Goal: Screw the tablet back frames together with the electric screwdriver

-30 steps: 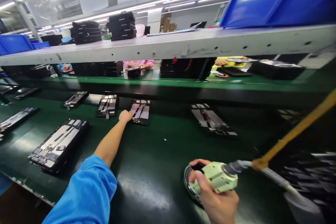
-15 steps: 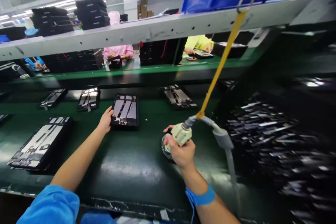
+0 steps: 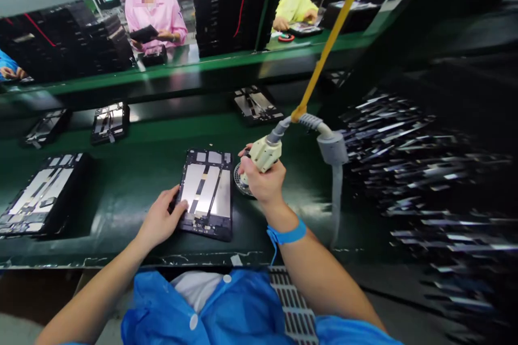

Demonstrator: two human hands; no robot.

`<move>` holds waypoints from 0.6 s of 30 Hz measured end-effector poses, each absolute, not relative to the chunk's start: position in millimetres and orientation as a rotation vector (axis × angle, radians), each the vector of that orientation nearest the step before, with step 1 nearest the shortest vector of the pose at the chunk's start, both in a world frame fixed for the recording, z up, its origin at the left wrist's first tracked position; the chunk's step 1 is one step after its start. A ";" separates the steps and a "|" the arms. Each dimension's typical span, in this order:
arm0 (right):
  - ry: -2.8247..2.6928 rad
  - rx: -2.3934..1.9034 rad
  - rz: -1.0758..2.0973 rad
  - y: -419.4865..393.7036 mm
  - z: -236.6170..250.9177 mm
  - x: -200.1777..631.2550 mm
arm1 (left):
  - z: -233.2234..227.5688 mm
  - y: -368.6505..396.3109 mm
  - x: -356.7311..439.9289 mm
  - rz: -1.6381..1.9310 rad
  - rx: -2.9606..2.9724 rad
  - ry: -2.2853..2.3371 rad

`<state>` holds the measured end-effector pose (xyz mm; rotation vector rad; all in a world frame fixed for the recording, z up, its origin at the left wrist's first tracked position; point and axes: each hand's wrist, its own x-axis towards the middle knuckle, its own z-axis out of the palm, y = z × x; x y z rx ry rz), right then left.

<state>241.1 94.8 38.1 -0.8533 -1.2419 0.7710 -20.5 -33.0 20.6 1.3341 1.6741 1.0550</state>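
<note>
- Right at the near edge of the green belt lies an opened tablet chassis, flat, its bare metal inner plates facing up.
- Her or his left hand rests on the chassis's left edge, fingers loosely curled, thumb laid on the plate; it presses rather than grips.
- Just right of the chassis, the right hand is closed round a pale green hand tool, held over a round mesh disc that touches the chassis's right side.
- From the tool a grey hose curves down, and a yellow strap rises from it.
- Further tablet chassis lie well apart along the belt.
- Across the line, a person in pink and a person in yellow work at their own bench.
</note>
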 end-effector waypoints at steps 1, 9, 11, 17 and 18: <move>-1.246 -0.845 0.764 95.0 38.4 241.1 | 25.4 -36.6 -21.6 0.978 1.632 1.661; -1.267 -0.850 0.736 92.4 41.9 240.0 | 35.4 -33.6 -19.1 0.560 2.583 0.939; -1.279 -0.850 0.742 91.1 42.5 240.1 | 36.4 -32.8 -19.7 0.607 2.572 0.922; -1.276 -0.860 0.764 87.4 45.3 239.3 | 32.7 -40.5 -16.2 0.736 2.672 0.867; -1.272 -0.858 0.767 87.1 45.5 239.0 | 30.0 -41.5 -13.9 0.759 2.698 0.873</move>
